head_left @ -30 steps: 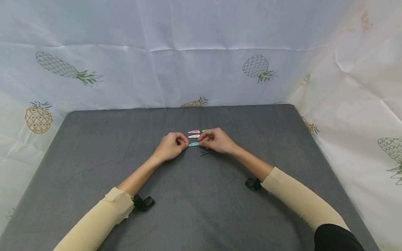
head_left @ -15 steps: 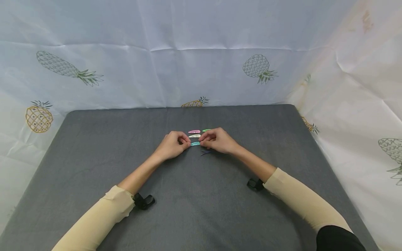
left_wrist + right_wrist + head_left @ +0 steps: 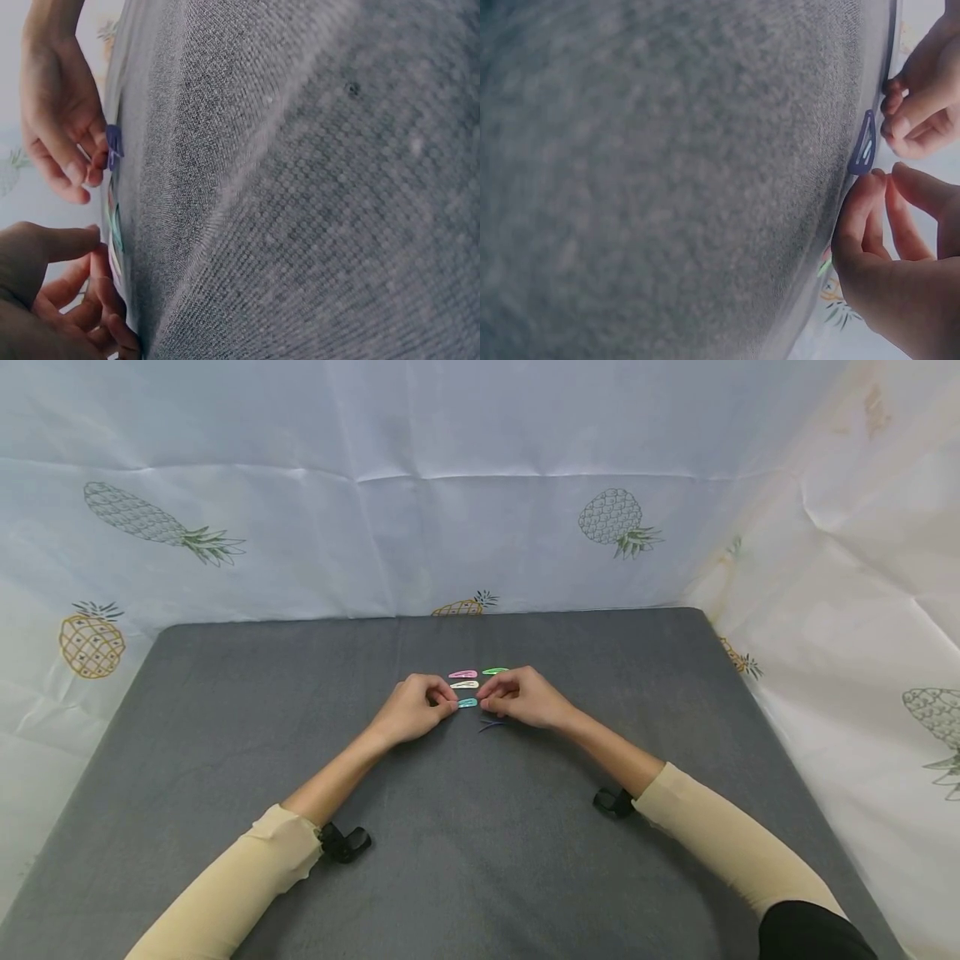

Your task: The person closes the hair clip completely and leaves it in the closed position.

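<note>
A teal hair clip point(image 3: 467, 702) lies on the grey cloth between the two hands. My left hand point(image 3: 414, 707) pinches its left end with thumb and forefinger. Close by its right end is my right hand point(image 3: 523, 697), fingers loosely bent and thumb slightly apart, with nothing seen between the tips in the right wrist view. Behind the teal clip lie a cream hair clip point(image 3: 465, 685) and a pink hair clip point(image 3: 463, 674). A green hair clip point(image 3: 495, 671) sits to their right, partly behind the right hand. Nearer to me is a purple hair clip point(image 3: 863, 144).
The grey cloth-covered table point(image 3: 465, 843) reaches back to a white pineapple-print curtain point(image 3: 360, 543), which also hangs at both sides. Each wrist wears a black camera mount point(image 3: 345, 843).
The teal clip has shifted slightly to the right, with the left hand following. My right hand has edged a little to the right, showing more of the green clip.
</note>
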`<state>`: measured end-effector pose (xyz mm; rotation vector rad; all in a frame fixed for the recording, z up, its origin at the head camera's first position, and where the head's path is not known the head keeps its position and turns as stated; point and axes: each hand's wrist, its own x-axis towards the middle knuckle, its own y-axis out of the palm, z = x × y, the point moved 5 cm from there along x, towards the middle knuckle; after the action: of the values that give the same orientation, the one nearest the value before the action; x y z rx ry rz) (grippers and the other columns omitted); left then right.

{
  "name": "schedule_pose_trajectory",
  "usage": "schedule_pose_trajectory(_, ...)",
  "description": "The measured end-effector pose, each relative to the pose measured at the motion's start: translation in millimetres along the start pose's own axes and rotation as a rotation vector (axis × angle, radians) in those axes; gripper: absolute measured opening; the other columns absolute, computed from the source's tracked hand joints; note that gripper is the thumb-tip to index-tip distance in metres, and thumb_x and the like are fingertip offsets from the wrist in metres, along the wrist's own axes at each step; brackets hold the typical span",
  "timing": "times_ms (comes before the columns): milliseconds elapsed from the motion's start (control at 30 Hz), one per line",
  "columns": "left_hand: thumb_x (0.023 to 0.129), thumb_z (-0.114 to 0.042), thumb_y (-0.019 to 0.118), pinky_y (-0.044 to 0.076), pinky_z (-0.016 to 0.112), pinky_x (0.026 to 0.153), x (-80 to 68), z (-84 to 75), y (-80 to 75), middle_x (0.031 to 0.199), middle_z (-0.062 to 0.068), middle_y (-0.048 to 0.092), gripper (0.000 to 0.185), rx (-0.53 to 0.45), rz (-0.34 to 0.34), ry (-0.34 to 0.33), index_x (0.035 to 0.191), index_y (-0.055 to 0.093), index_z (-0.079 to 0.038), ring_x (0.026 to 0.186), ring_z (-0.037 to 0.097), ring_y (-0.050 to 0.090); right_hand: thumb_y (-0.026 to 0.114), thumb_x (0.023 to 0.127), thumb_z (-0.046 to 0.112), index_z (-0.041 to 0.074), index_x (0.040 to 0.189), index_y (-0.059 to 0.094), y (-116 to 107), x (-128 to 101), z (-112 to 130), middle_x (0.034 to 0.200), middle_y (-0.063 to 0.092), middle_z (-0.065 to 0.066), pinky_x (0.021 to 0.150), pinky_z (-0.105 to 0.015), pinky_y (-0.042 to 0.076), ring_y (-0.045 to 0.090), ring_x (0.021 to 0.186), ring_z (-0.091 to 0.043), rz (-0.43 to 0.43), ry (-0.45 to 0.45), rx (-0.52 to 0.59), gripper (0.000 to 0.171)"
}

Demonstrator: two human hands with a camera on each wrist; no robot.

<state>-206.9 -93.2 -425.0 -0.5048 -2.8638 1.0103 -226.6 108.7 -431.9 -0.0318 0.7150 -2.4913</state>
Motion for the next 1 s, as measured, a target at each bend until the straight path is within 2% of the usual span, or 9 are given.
schedule_pose_trajectory(333,0.099,-0.016,0.076,0.043,0.03,0.069,-2.2,1.2,0.6,0.086,0.004,0.077,0.005,0.043,-0.024,-0.026,0.097,0.079,-0.011,0.072,0.011,0.061,0.076,0.101,0.009,0.002,0.116,0.08,-5,-5,4,0.098,0.08,-0.016,0.074,-0.025,0.058,0.07,0.079,-0.013,0.007,-0.019,-0.005,0.017)
schedule_pose_trajectory(500,0.098,-0.016,0.077,0.043,0.03,0.068,-2.7,-2.0,2.6,0.086,0.003,0.077,0.005,0.051,-0.022,-0.01,0.095,0.08,-0.012,0.072,0.01,0.06,0.075,0.102,0.009,0.001,0.118,0.079,-8,-10,3,0.098,0.079,-0.015,0.074,-0.025,0.057,0.069,0.079,-0.012,0.01,0.001,-0.005,0.018)
schedule_pose_trajectory(700,0.097,-0.015,0.079,0.044,0.029,0.068,-3.7,-9.5,7.6,0.086,0.004,0.078,0.005,0.049,0.001,0.026,0.093,0.08,-0.012,0.071,0.009,0.061,0.075,0.102,0.01,0.0,0.119,0.079,-9,-14,2,0.099,0.079,-0.015,0.074,-0.025,0.056,0.069,0.08,-0.012,0.019,0.006,-0.024,0.02)
schedule_pose_trajectory(1000,0.097,-0.014,0.08,0.048,0.029,0.073,-5.4,-15.3,16.6,0.089,0.005,0.081,0.004,0.021,0.066,0.043,0.097,0.083,-0.011,0.075,0.01,0.066,0.073,0.103,0.007,0.0,0.119,0.078,-11,-21,-1,0.107,0.081,-0.018,0.077,-0.024,0.056,0.069,0.082,-0.013,0.036,0.008,-0.015,0.019)
